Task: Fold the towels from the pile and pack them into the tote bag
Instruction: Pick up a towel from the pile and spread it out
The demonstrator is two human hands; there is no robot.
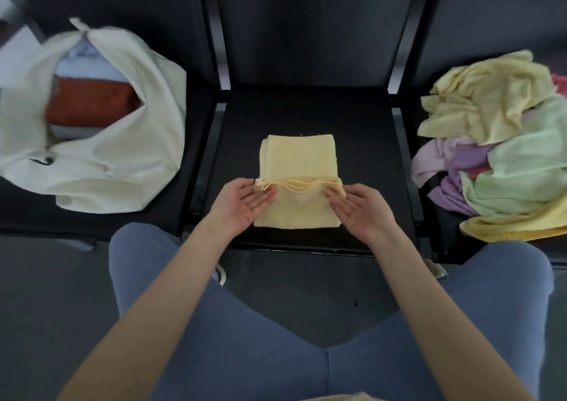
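Yellow towel (299, 167) part-folded on middle black seat (362, 143), long axis near-to-far. Layered fold edge pinched at its ends by fingers of left hand (245, 203) and right hand (357, 206), palms up. Tote bag (122, 161) left; pile (506, 155) right.

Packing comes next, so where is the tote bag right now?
The cream tote bag lies open on the left seat in the head view, left of the folded yellow towel.
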